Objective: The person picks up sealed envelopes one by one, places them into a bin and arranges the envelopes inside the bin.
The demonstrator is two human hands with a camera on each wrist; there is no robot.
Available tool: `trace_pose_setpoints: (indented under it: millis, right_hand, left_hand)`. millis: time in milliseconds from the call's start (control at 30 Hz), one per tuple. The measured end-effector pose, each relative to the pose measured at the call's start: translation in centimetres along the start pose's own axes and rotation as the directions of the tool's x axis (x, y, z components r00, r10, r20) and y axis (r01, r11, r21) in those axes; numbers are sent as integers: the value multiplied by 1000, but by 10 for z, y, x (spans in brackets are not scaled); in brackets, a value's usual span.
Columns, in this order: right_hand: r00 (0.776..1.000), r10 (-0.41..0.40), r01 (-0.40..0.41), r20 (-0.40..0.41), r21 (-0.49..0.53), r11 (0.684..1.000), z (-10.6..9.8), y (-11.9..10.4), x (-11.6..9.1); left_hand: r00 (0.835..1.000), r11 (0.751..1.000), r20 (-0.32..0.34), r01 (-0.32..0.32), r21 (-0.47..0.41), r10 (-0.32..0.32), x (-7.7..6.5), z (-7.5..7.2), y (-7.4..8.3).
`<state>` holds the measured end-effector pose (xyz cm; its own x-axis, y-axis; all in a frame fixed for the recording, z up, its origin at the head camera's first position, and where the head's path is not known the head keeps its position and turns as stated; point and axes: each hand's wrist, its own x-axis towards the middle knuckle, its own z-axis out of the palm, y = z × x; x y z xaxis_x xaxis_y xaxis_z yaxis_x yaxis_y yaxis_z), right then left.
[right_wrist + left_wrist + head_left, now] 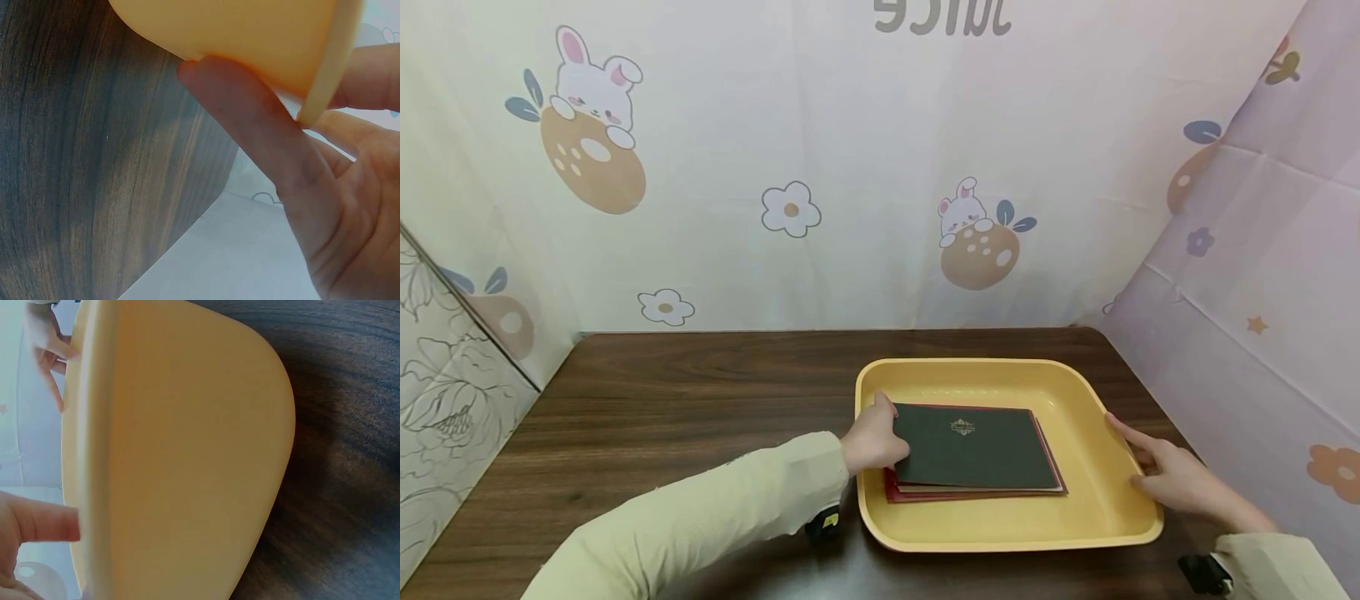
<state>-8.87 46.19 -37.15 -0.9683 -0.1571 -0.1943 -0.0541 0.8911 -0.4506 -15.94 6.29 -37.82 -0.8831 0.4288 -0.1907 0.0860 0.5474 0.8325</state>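
Note:
A yellow plastic tray (1097, 467) with rounded corners sits on the table. Inside it lies a loose stack of flat cards, with a dark green card (981, 467) bearing a gold emblem on top. Red edges (898, 495) show from the cards beneath. Reaching over the tray's left rim, my left hand (874, 435) pinches the left edge of the green card; its fingertips are partly hidden. My right hand (1183, 479) grips the right rim. In the right wrist view its thumb (250, 119) presses the outer wall, with other fingers past the rim.
The dark wood table (700, 392) extends to the left of the tray. A patterned curtain (865, 275) hangs along the back edge, and another curtain (1247, 333) stands close on the right. A dark wrist device (823, 523) is strapped by the left sleeve.

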Motion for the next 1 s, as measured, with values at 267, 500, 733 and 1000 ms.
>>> trace_pose_setpoints:
  millis: [267,500,733,1000]
  right_hand:
    - [1000,-21,21,7,24,1000,1,1,1]
    - [1000,-31,31,7,30,999,0,1,2]
    - [999,-32,32,6,39,999,0,2,2]
    - [1000,-19,19,6,33,999,0,2,1]
  left_hand:
    - [998,992,-5,62,111,-61,-2,2,4]
    - [998,985,-7,64,162,-64,-8,5,8]
    - [1000,991,-16,17,135,-15,-14,3,10]
    - [992,996,-90,-94,-12,92,-19,-3,2]
